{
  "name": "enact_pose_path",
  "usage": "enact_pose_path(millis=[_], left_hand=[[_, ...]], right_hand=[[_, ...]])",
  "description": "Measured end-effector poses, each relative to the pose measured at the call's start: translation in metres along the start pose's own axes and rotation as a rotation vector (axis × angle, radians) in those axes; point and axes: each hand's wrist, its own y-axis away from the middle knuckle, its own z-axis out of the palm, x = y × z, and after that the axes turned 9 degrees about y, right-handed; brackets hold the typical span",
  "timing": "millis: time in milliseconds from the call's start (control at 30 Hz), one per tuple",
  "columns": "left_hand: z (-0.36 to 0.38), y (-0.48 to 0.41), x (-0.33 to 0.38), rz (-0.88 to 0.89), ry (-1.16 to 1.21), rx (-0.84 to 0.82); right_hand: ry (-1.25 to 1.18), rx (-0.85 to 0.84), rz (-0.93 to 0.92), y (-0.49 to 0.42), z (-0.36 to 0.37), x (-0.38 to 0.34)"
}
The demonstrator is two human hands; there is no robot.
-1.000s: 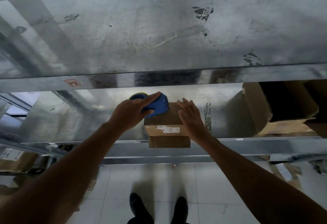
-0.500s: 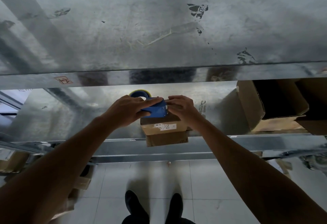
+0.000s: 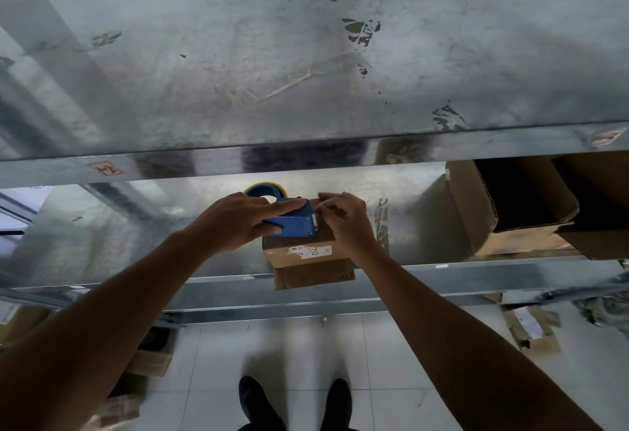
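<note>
Left hand (image 3: pixel 235 223) wrapped around a blue tape dispenser (image 3: pixel 292 223) on top of a small cardboard box (image 3: pixel 306 253), right hand (image 3: pixel 347 219) pinching at the dispenser's front edge — box sitting on a metal shelf (image 3: pixel 442 277), open carton (image 3: pixel 517 206) to the right.

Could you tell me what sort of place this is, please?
Probably a warehouse: galvanised metal shelving, open brown cardboard cartons on it, and a blue tape dispenser on a small labelled cardboard box.
</note>
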Motion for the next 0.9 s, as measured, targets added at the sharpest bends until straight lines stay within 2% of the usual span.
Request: enact_pose_path(millis=[100, 267, 400, 533, 633, 767, 900], left_hand=[[-0.002, 0.004, 0.000, -0.004, -0.001, -0.013], [-0.014, 0.017, -0.009, -0.106, 0.074, -0.026], [-0.033, 0.046, -0.037, -0.300, 0.214, -0.024], [-0.038, 0.063, -0.041, -0.443, 0.276, 0.057], [-0.033, 0.042, -0.024, -0.501, 0.240, -0.017], [-0.036, 0.031, -0.032, -0.565, 0.324, -0.020], [-0.049, 0.016, -0.037, -0.605, 0.343, -0.150]], right_hand=[[-0.016, 0.068, -0.011, 0.002, 0.007, 0.005], [0.011, 0.115, -0.035, 0.003, 0.013, 0.007], [-0.028, 0.117, -0.029, 0.004, 0.006, 0.000], [-0.102, 0.116, 0.007, 0.006, 0.007, -0.008], [-0.156, 0.141, 0.060, 0.008, 0.004, -0.019], [-0.235, 0.110, 0.164, 0.005, -0.001, -0.027], [-0.086, 0.138, 0.095, 0.004, 0.000, -0.027]])
